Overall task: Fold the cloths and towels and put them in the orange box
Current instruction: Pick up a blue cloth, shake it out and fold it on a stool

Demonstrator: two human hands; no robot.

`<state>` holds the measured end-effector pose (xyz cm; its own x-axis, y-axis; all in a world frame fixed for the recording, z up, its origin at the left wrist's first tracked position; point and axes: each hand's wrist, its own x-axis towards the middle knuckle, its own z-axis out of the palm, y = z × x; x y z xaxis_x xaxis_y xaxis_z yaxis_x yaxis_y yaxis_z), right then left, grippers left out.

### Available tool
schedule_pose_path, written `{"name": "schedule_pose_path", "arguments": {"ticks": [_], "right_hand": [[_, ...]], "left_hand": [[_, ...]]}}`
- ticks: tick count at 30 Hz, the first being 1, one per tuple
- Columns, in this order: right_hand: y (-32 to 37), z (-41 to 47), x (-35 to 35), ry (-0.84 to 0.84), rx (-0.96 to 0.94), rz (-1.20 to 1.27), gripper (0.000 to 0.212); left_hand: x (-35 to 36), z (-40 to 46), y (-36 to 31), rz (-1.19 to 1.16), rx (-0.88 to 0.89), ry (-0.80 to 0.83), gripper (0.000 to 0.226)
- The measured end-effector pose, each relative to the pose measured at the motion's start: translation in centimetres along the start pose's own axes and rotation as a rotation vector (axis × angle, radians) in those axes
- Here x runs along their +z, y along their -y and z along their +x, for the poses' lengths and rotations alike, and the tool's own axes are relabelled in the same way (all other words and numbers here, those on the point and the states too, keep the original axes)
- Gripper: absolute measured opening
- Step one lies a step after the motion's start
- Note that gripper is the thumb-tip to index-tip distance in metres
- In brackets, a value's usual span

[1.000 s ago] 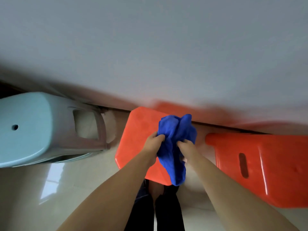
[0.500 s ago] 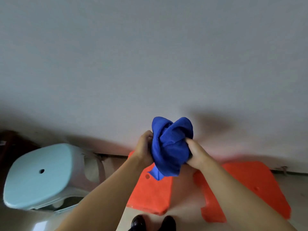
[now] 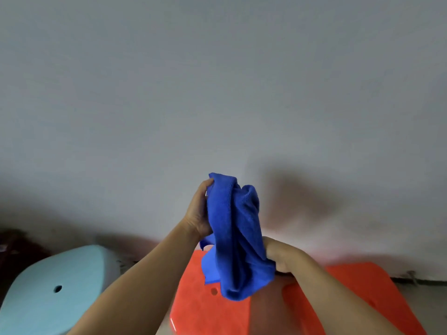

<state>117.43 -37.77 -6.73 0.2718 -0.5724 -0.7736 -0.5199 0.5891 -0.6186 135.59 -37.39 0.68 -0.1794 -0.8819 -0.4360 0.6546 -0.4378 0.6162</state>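
Note:
A bunched blue cloth [image 3: 235, 235] hangs in the air in front of a grey wall. My left hand [image 3: 198, 211] grips its upper left edge, held high. My right hand [image 3: 280, 256] grips its lower right side, lower down and partly hidden behind the fabric. The cloth droops between the two hands, its bottom fold hanging over an orange stool [image 3: 205, 313]. No orange box is in view.
Two orange plastic stools stand below, the second [image 3: 362, 293] at the right. A light blue stool [image 3: 53, 291] with a hole in its seat stands at the lower left. A grey wall [image 3: 217, 93] fills most of the view.
The view has tilted up from the floor to the wall. My left hand has risen with the cloth's top edge and my right hand has dropped, stretching the bunched cloth out lengthwise.

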Motion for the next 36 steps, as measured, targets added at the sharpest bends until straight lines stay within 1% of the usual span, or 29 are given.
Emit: {"name": "schedule_pose_path", "arguments": {"ticks": [2, 4, 5, 7, 9, 11, 12, 13, 15, 17, 20, 21, 24, 25, 27, 30, 31, 32, 33, 34, 35, 36], "right_hand": [[0.3, -0.1, 0.0, -0.063, -0.008, -0.018, 0.027], [0.3, 0.0, 0.1, -0.123, 0.000, -0.026, 0.027], [0.6, -0.1, 0.3, -0.144, -0.012, -0.041, 0.029], [1.2, -0.2, 0.5, -0.179, 0.018, -0.060, 0.031], [1.5, -0.7, 0.3, -0.226, -0.041, -0.206, 0.034], [1.2, -0.4, -0.8, -0.210, -0.019, -0.354, 0.032], [1.0, -0.7, -1.2, -0.204, 0.035, -0.328, 0.030], [0.7, -0.6, -1.6, -0.211, 0.085, -0.266, 0.029], [0.2, -0.5, -2.0, -0.201, 0.163, -0.168, 0.032], [-0.6, -0.3, -2.1, -0.202, 0.214, -0.151, 0.032], [-1.5, 0.1, -2.6, -0.204, 0.209, -0.047, 0.019], [-1.6, 0.1, -2.8, -0.208, 0.203, -0.019, 0.018], [-1.9, -0.2, -3.4, -0.238, 0.206, -0.083, 0.019], [-2.2, -0.3, -3.5, -0.252, 0.215, -0.105, 0.020], [-2.9, -0.5, -3.7, -0.245, 0.276, -0.135, 0.022], [-4.2, -0.7, -3.5, -0.143, 0.421, -0.180, 0.024], [-4.3, -0.7, -3.2, -0.109, 0.442, -0.240, 0.021], [-4.2, -0.6, -3.1, -0.082, 0.425, -0.335, 0.016], [-3.9, -0.3, -3.2, -0.082, 0.366, -0.419, 0.012], [-3.2, 0.0, -3.2, -0.132, 0.271, -0.477, 0.018], [-2.2, -0.1, -3.2, -0.203, 0.132, -0.493, 0.026], [-0.9, -0.5, -3.2, -0.273, -0.030, -0.445, 0.032]], "left_hand": [[0.3, -0.2, -0.5, -0.007, 0.029, 0.034, 0.049], [0.3, -0.1, -0.7, 0.034, 0.049, 0.035, 0.058], [0.3, -0.2, -0.9, 0.060, 0.055, 0.033, 0.058], [0.4, -0.4, -1.3, 0.077, 0.073, 0.010, 0.044], [0.2, -0.5, -2.1, 0.119, 0.098, -0.032, 0.032], [-0.1, -0.5, -2.9, 0.171, 0.125, -0.009, 0.035], [-0.4, -0.6, -3.3, 0.202, 0.158, -0.021, 0.039], [-0.5, -0.8, -3.6, 0.214, 0.161, -0.038, 0.038], [-0.6, -1.1, -4.4, 0.206, 0.161, -0.089, 0.027], [-1.0, -0.9, -5.2, 0.209, 0.203, -0.104, 0.023], [-1.1, -1.1, -6.2, 0.202, 0.242, -0.087, 0.021], [-1.1, -1.3, -6.6, 0.198, 0.254, -0.088, 0.020], [-1.6, -1.2, -7.7, 0.123, 0.296, -0.136, 0.015], [-1.7, -1.2, -8.0, 0.071, 0.307, -0.128, 0.013], [-1.6, -1.4, -8.6, -0.034, 0.323, -0.045, 0.015], [-0.4, -2.0, -8.5, -0.135, 0.293, 0.122, 0.009], [0.1, -2.1, -8.3, -0.160, 0.283, 0.172, 0.012], [0.3, -2.1, -8.1, -0.176, 0.268, 0.213, 0.019], [0.6, -2.0, -7.9, -0.183, 0.245, 0.252, 0.025], [1.1, -2.0, -7.8, -0.175, 0.223, 0.281, 0.028], [1.5, -2.1, -7.7, -0.161, 0.209, 0.310, 0.027], [1.9, -2.2, -7.6, -0.151, 0.204, 0.335, 0.024]]}}
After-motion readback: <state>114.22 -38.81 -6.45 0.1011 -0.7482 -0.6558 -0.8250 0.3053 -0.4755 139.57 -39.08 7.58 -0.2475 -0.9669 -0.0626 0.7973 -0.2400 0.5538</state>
